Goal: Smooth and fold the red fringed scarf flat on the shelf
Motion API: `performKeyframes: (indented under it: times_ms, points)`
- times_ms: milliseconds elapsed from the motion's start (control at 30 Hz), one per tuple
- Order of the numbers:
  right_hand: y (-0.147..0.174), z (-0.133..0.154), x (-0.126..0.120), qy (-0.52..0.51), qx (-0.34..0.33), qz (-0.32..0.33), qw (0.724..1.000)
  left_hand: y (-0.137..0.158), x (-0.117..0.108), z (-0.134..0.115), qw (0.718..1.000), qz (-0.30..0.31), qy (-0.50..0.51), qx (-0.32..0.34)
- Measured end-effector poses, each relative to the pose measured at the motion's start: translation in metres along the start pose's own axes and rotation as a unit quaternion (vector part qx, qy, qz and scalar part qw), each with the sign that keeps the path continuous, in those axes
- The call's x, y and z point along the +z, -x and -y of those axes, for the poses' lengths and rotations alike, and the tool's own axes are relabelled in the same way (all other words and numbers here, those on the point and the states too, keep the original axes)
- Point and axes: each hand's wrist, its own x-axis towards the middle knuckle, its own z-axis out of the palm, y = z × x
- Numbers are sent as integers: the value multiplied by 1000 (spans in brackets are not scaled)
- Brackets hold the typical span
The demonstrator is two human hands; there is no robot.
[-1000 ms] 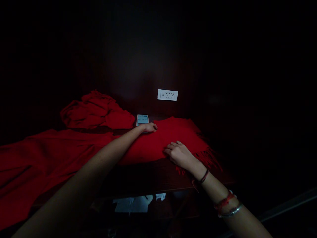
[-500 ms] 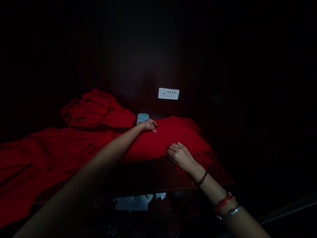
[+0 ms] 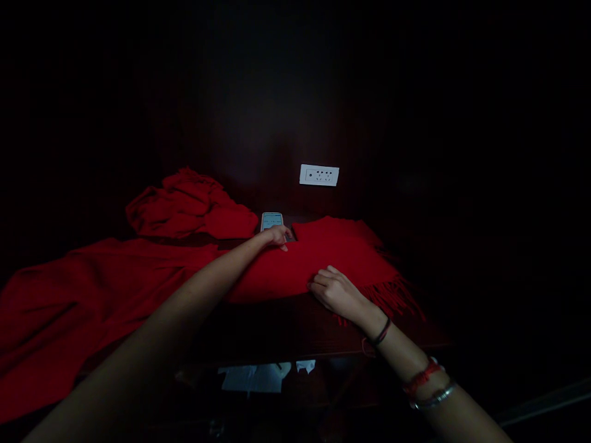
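Red scarf (image 3: 286, 271): my left hand (image 3: 278, 235) at far edge, right hand (image 3: 336, 290) at near edge.
Can't tell either grip; bare wood (image 3: 277, 329) nearside.

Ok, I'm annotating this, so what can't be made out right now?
All in the head view:
Phone: lower end hidden by the left hand; screen text too small.
Right hand: its own back hides whether it grips the spread red cloth.
That cloth: cut off at the picture's left edge.
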Motion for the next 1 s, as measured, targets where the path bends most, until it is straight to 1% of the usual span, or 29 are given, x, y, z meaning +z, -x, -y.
performKeyframes:
  times_ms: [133,267,367,467,567,667,767,900,1000]
  points:
    - [3,-1,-8,-38,0,19,999,3,3,-3,1000,11,8,15]
    - [-4,0,-17,-69,10,14,997,10,-1,-1,999,26,11,34]
    - [-12,3,-16,-52,-9,24,998,16,-5,5,999,29,1,30]
    - [-17,6,-8,-12,-38,32,999,19,-6,12,1000,19,-8,20]
    - [-17,9,-1,15,-49,18,999,18,-2,18,1000,-1,-11,10]
    - [-15,8,1,21,-55,9,998,13,2,21,1000,-16,-8,4]
    - [-12,8,-4,5,-47,14,999,9,3,23,1000,-19,0,1]
    - [-16,9,-13,-35,-23,3,999,12,1,25,1000,-11,23,8]
    - [-23,12,-13,-33,-23,11,999,16,-1,27,999,-6,37,15]
